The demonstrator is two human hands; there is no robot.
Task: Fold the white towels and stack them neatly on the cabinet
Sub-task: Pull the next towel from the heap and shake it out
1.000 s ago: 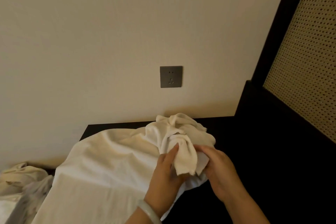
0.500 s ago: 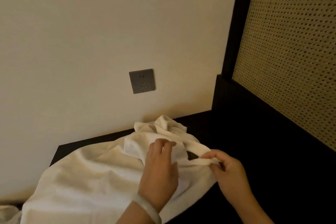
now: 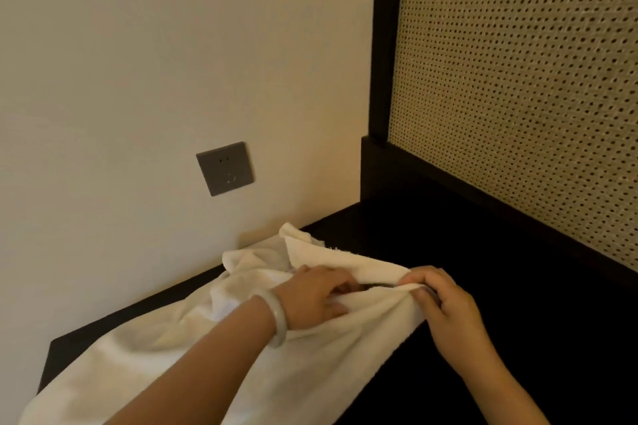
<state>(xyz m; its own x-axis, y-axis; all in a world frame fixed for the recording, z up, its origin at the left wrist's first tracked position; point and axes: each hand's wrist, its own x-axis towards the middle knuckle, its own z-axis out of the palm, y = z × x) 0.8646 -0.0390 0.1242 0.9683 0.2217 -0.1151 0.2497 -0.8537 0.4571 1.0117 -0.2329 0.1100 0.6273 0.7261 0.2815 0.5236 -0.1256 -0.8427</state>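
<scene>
The rumpled white towel (image 3: 193, 355) lies across the dark cabinet (image 3: 466, 252) top by the wall, its lifted edge pinched between the right hand (image 3: 445, 307)'s thumb and curled fingers, while the left hand (image 3: 314, 297) curls its fingers into a fold just beside.

You will find no word, brand, label or number to read here: the grey wall socket (image 3: 225, 168) shows only pin holes, and the white towel (image 3: 193, 355) below it bears no legible tag
</scene>
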